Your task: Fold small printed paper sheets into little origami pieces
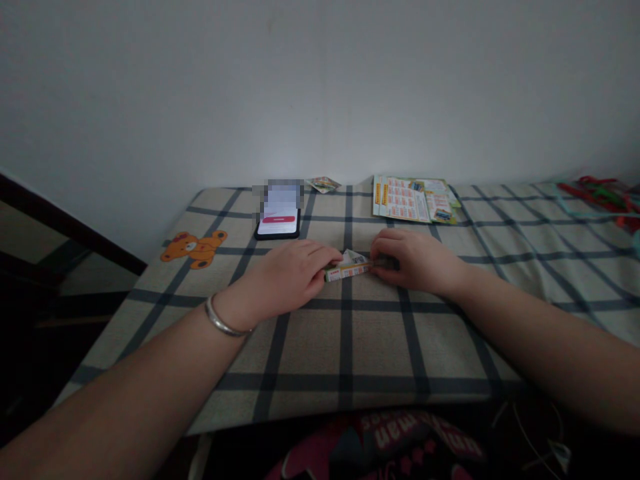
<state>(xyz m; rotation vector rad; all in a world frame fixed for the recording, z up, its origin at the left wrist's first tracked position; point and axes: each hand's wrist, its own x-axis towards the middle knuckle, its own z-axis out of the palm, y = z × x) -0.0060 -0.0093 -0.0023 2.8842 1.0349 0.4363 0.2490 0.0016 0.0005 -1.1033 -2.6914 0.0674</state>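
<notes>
A small piece of printed paper point(349, 268), folded into a narrow strip with a pointed flap on top, is held just above or on the tablecloth. My left hand point(293, 275), with a silver bangle at the wrist, pinches its left end. At the other end, the fingers of my right hand point(407, 261) are closed on the paper. Fingertips hide both ends of the strip. Beyond my hands, by the wall, lies another folded printed paper point(324, 184).
A checked tablecloth point(320, 347) covers the table. A lit phone point(279, 210) lies behind my left hand, near an orange bear picture point(195, 249). Printed leaflets point(413, 200) lie at the back right. Red and green items point(600, 197) sit at the far right.
</notes>
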